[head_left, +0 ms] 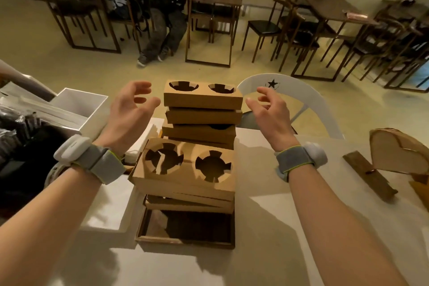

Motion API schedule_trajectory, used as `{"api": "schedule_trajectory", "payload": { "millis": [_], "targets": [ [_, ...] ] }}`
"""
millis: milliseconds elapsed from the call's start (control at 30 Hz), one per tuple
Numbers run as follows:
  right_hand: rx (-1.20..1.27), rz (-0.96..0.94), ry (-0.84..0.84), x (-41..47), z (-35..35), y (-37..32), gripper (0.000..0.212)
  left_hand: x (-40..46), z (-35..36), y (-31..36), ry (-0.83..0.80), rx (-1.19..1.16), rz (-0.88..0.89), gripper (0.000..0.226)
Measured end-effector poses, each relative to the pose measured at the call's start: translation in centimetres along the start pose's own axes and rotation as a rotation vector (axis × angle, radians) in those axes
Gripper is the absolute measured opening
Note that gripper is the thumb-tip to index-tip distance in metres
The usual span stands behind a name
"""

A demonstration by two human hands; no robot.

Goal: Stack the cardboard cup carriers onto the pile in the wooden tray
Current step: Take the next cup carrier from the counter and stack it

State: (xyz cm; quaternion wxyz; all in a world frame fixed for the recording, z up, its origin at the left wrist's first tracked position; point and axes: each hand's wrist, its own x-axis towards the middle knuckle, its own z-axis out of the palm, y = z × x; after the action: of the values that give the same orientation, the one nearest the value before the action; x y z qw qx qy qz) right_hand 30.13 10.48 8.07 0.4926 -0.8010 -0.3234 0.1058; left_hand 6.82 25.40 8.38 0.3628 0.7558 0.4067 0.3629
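Brown cardboard cup carriers stand in two piles on a white counter. The near pile [188, 176] sits in the wooden tray [185, 240], its top carrier showing two round cut-outs. Behind it rises a taller pile [202, 114] of several carriers, topped by a two-hole carrier [202, 97]. My left hand [130, 111] hovers left of that top carrier, fingers apart, a small gap from it. On the other side my right hand [267, 109] is open too, just short of the carrier's right end. Neither hand holds anything.
A white open box [79, 104] stands at the left of the counter. A wooden heart-shaped piece [399, 151] and a dark wooden strip [369, 175] lie at the right. A white chair [292, 93] stands behind the counter. Beyond are dark tables, chairs and a seated person [171, 0].
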Motion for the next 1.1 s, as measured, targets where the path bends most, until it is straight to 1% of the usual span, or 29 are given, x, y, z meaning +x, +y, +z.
{"api": "schedule_trajectory", "payload": {
  "millis": [100, 200, 300, 400, 467, 567, 633, 700, 767, 833, 900, 933, 1000, 1067, 1100],
  "targets": [
    [-0.006, 0.017, 0.015, -0.7, 0.0, 1.4, 0.045, -1.0, -0.1, -0.1, -0.013, 0.021, 0.005, 0.042],
    [0.012, 0.033, 0.019, -2.6, -1.2, 2.8, 0.043, -3.3, -0.3, 1.1, 0.002, 0.048, 0.094, 0.038],
    [0.011, 0.052, 0.035, -5.9, -3.2, 4.3, 0.039, -7.7, -0.4, 3.6, -0.004, -0.028, 0.156, 0.032],
    [0.005, 0.107, 0.012, -10.6, -5.6, 6.3, 0.034, -13.5, -0.4, 5.2, -0.101, -0.127, 0.121, 0.025],
    [-0.006, 0.155, -0.016, -13.1, -6.7, 7.9, 0.03, -16.9, -0.1, 4.8, -0.172, -0.187, 0.021, 0.025],
    [-0.043, 0.239, -0.05, -18.3, -8.5, 10.5, 0.023, -23.8, 0.5, 3.5, -0.3, -0.211, -0.17, 0.015],
    [-0.071, 0.298, -0.109, -22.0, -9.2, 12.3, 0.02, -28.9, 1.0, 2.3, -0.407, -0.157, -0.268, 0.014],
    [-0.093, 0.35, -0.19, -25.1, -9.3, 13.9, 0.02, -33.1, 1.4, 1.0, -0.555, -0.062, -0.362, 0.013],
    [-0.129, 0.404, -0.263, -28.1, -9.3, 15.1, 0.022, -37.0, 1.6, -0.1, -0.778, 0.045, -0.47, 0.025],
    [-0.137, 0.436, -0.311, -30.1, -9.2, 15.9, 0.022, -39.7, 1.7, -1.0, -1.059, 0.15, -0.581, 0.048],
    [-0.145, 0.447, -0.329, -31.4, -9.2, 16.3, 0.021, -41.6, 2.1, -1.2, -1.281, 0.154, -0.683, 0.069],
    [-0.141, 0.45, -0.326, -31.7, -9.1, 16.4, 0.019, -42.2, 2.4, -1.3, -1.327, 0.12, -0.717, 0.072],
    [-0.14, 0.45, -0.329, -32.7, -9.2, 16.6, 0.017, -43.4, 2.8, -1.1, -1.345, 0.059, -0.754, 0.068],
    [-0.152, 0.456, -0.344, -33.3, -9.3, 16.8, 0.017, -44.0, 3.5, -0.6, -1.318, -0.018, -0.83, 0.063],
    [-0.148, 0.457, -0.34, -33.4, -9.4, 16.7, 0.017, -44.0, 3.7, -0.2, -1.28, -0.043, -0.851, 0.061]
  ]
}}
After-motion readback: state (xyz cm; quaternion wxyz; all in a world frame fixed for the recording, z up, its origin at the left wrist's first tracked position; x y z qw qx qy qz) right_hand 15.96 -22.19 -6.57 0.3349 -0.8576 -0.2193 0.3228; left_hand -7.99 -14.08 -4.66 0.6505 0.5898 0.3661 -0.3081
